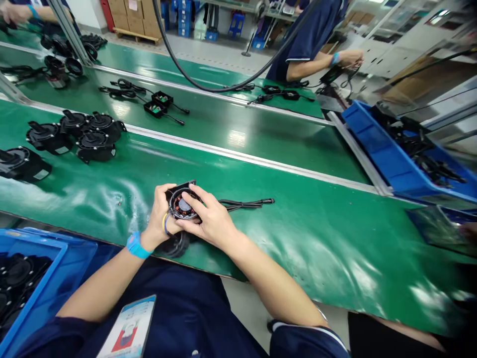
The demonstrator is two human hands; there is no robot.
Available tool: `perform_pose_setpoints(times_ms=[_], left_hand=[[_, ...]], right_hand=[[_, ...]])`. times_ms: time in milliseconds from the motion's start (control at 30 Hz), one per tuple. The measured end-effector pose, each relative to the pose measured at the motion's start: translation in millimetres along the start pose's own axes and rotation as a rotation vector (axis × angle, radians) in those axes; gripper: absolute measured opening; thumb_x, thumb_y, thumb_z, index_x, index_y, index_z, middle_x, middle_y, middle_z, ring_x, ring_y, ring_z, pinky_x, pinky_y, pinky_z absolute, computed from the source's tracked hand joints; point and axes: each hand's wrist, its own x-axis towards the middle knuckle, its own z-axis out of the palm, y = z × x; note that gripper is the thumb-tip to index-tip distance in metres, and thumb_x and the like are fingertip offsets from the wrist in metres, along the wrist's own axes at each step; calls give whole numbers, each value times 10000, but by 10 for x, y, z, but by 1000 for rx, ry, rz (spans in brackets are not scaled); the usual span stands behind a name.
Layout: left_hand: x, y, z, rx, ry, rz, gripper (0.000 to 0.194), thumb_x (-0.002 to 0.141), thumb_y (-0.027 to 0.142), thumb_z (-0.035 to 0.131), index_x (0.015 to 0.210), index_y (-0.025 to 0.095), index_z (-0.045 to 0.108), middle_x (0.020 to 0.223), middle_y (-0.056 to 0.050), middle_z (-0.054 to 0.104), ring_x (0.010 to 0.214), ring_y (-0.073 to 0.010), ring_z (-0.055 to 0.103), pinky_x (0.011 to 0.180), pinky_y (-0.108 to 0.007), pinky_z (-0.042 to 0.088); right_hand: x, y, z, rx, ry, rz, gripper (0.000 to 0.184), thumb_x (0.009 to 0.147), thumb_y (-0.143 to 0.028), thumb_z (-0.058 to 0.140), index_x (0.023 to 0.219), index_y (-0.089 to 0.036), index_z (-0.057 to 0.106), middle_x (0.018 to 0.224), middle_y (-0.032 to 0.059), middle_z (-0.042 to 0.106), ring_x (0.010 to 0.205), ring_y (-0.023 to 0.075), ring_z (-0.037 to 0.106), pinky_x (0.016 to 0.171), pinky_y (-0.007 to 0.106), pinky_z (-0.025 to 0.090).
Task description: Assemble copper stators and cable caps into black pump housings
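Just above the near edge of the green bench [298,223], both hands are closed around a round black motor [183,205]. Reddish copper windings ring its grey centre. My left hand [158,214] grips its left side, with yellow and blue wires by the wrist. From the right, my right hand [212,216] holds it, fingers over its top and thumb along its lower edge. Under the hands a round black part [175,246] sits near the edge, partly hidden. A tied black cable [246,204] with a plug end lies to the right of my hand.
Several black motor housings [97,139] stand at the left. Beyond a metal rail [223,153] lie open black boxes with circuit boards [160,103]. Blue bins stand at lower left [55,258] and right [391,164]. A co-worker [313,44] handles parts opposite; a cable [194,84] hangs overhead.
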Motion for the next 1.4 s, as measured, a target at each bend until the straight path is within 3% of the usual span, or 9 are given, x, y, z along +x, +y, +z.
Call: perform_pose_setpoints(times_ms=[233, 333, 433, 533, 733, 933, 1067, 1233, 1400], left_hand=[[43, 3, 9, 54, 93, 53, 846, 704, 617, 839, 1324, 200, 444, 1165, -92, 532, 1062, -269, 603, 861, -414, 568], [241, 173, -194, 204, 279, 185, 847, 702, 571, 864, 1331, 209, 426, 1179, -96, 525, 1105, -288, 584, 915, -466, 559], [452, 343, -408, 367, 453, 289, 889, 690, 542, 878, 1359, 248, 372, 1205, -102, 485, 1128, -298, 563, 916, -511, 564], [547, 466, -554, 465, 566, 390, 770, 735, 442, 866, 1329, 302, 396, 1208, -94, 450, 1138, -295, 549, 915, -531, 566], [366, 525, -601, 479, 475, 327, 695, 692, 382, 908, 1226, 295, 471, 1246, -87, 424, 1148, -306, 536, 971, -502, 531], [166, 493, -443, 402, 419, 189, 602, 697, 359, 916, 1151, 284, 529, 1272, -82, 379, 1190, -291, 514, 982, -466, 533], [83, 399, -383, 388, 394, 176, 513, 714, 325, 916, 1111, 278, 593, 1285, -82, 358, 1228, -289, 509, 990, -447, 543], [-98, 330, -327, 204, 165, 31, 275, 748, 285, 896, 932, 248, 695, 1406, -72, 311, 1358, -310, 450, 1071, -448, 511], [-223, 367, -248, 113, -48, -110, 312, 755, 276, 874, 817, 197, 579, 1395, -99, 334, 1416, -322, 391, 1142, -479, 452]], right_hand=[[-40, -94, -179, 189, 114, 45, 493, 890, -497, 771, 1296, -222, 713, 1397, 174, 611, 1278, 332, 598, 1072, 529, 537], [-227, -406, -207, 761, -89, 134, 290, 912, -488, 740, 1038, -231, 791, 1009, 94, 692, 867, 207, 682, 813, 375, 605], [-388, -680, 125, 1523, -564, 385, 568, 875, -689, 700, 1207, -228, 712, 979, 66, 670, 688, 133, 634, 586, 250, 543], [-414, -810, 522, 1922, -450, 644, 826, 776, -761, 754, 1419, -309, 500, 1222, 93, 630, 859, 179, 682, 627, 260, 563], [-337, -793, 494, 1684, 251, 676, 1093, 596, -648, 916, 1496, -379, 356, 1263, 82, 579, 1015, 240, 644, 774, 319, 564], [-385, -774, 473, 1485, 362, 747, 691, 690, -430, 911, 1167, -341, 418, 1082, -2, 576, 894, 163, 607, 807, 281, 544], [-414, -732, 437, 1289, 475, 579, 567, 776, -484, 844, 965, -281, 349, 1156, 32, 528, 1018, 214, 635, 864, 352, 565], [-154, -475, 70, 1088, 558, 305, 479, 925, -607, 641, 1231, -349, 378, 1505, 118, 421, 1275, 317, 602, 888, 475, 589], [201, -179, -49, 1024, 500, 449, 523, 926, -567, 657, 1355, -344, 456, 1509, 81, 483, 1333, 288, 563, 1031, 470, 552]])
